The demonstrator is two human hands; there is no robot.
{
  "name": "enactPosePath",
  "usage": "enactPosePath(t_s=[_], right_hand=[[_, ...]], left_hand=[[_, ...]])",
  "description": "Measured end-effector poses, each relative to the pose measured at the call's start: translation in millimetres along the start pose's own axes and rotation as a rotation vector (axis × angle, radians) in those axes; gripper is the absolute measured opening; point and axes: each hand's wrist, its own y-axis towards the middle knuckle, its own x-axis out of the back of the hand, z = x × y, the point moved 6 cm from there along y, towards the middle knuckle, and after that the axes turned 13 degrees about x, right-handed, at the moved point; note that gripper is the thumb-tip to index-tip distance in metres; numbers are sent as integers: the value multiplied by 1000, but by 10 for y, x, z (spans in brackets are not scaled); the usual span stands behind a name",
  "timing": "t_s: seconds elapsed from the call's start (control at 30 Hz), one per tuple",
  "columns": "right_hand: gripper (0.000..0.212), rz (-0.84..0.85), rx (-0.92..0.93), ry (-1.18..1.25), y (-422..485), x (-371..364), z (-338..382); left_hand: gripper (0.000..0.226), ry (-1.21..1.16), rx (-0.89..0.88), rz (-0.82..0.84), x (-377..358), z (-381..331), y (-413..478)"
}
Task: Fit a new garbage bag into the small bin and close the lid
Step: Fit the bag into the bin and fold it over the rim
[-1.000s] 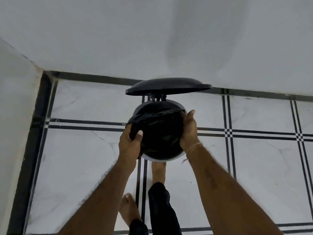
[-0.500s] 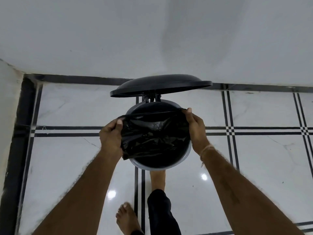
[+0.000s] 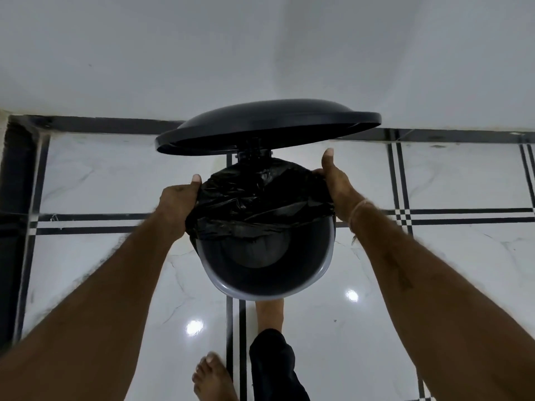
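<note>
Two hands at bin mouth: one on each side of the rim, both forearms reaching in from the lower corners.
Far-left edge: dark skirting strip [image 3: 13, 180] runs down the frame where the floor meets a side wall.
Floor [image 3: 95, 267]: glossy white tile with black inlay lines; open tile lies to the left and right of the bin.
Left hand [image 3: 176, 206]: grip closed on the left edge of the garbage bag [image 3: 260, 201], thumb raised above the plastic, fingers hidden behind it.
Bin [image 3: 315, 277]: small round grey bin on the floor, close to the back wall [image 3: 260, 47]; the near part of its rim is bare.
Bag position: black plastic stretched over the far half of the mouth, near hem lying straight across from hand to hand.
Bin contents: dark interior visible below the hem; cannot tell how far the bag hangs inside.
Lid [image 3: 269, 125]: black, domed, raised on its rear hinge, tilted above the far rim.
Foot [image 3: 267, 315]: bare, touching the bin's near base; a second bare foot [image 3: 212, 377] sits nearer, lower left.
Right hand [image 3: 337, 188]: grip closed on the right edge of the bag at the rim, thumb pointing up; a thread band [image 3: 357, 211] circles the wrist.
</note>
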Motion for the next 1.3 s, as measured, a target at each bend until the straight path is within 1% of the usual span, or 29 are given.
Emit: enactPosePath(t_s=[0.07, 0.13, 0.2, 0.3, 0.4, 0.5, 0.6, 0.67, 0.73, 0.8, 0.87, 0.93, 0.97, 1.03, 1.1, 1.2, 1.3], right_hand=[[81, 0, 8, -12, -63, 20, -112], [83, -44, 32, -32, -134, 91, -148], [84, -92, 59, -54, -196, 204, -134], [80, -72, 27, -14, -310, 294, -155], [77, -47, -32, 57, -430, 314, -218], [74, -72, -98, 172, -571, 315, -362], [73, -106, -130, 335, -712, 277, -525], [60, -150, -120, 473, -811, 259, -571], [47, -187, -83, 581, -909, 248, -612], [40, -215, -64, 647, -1011, 242, -703], [31, -244, -86, 702, -1143, 215, -823], [13, -263, -119, 756, -1286, 161, -935], [7, -272, -129, 790, -1352, 121, -979], [5, -279, -139, 843, -1474, 39, -1051], [5, -293, -165, 857, -1574, -42, -1099], [4, -328, -223, 825, -1691, -110, -1166], [7, -306, -269, 761, -1782, -175, -1206]], left_hand=[[54, 11, 0, -3, 36, 66, -29], [49, -72, 16, 28, 70, 146, -102], [44, -143, 78, 64, 106, 272, -197], [35, -243, 183, 131, 132, 530, -328], [24, -425, 233, 209, 92, 713, -445], [16, -580, 277, 271, 1, 899, -561], [19, -681, 308, 396, -125, 1056, -662], [22, -746, 313, 457, -189, 1147, -727], [25, -778, 333, 472, -241, 1255, -795], [23, -819, 377, 440, -277, 1370, -854], [20, -850, 426, 408, -297, 1469, -903], [21, -847, 469, 376, -305, 1548, -942], [23, -830, 475, 356, -298, 1579, -946], [26, -780, 466, 340, -290, 1616, -966], [27, -775, 462, 362, -304, 1617, -1003], [23, -886, 447, 451, -372, 1568, -1093], [19, -965, 401, 527, -387, 1565, -1153]])
